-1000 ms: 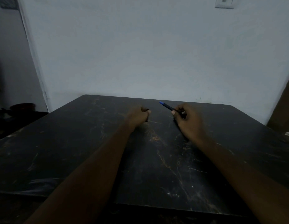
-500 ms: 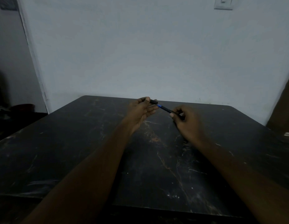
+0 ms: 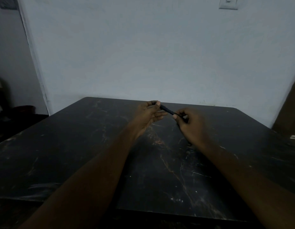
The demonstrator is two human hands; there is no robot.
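Worktop: dark, marbled and scratched, spreading under the pen on every side. Both forearms come in low over its near edge.
Right hand: just this side of the pen and to its right, fingers curled and clamped on the barrel's near end.
Left hand: at the pen's left end, thumb and forefinger pinching it there, the other fingers loosely straight underneath.
Pen: held off the worktop between the two hands, slanting from the left hand down toward the right.
Cap: and it's on! A second ago the left hand was a fist well apart from the pen. Half a second ago it had closed in at the tip with blue still showing. Now no blue shows at all.
Small white item: far right of the pen, too small to tell what it is.
Wall: pale, right behind the pen.
Light switch: high on the wall, up and right of the pen.
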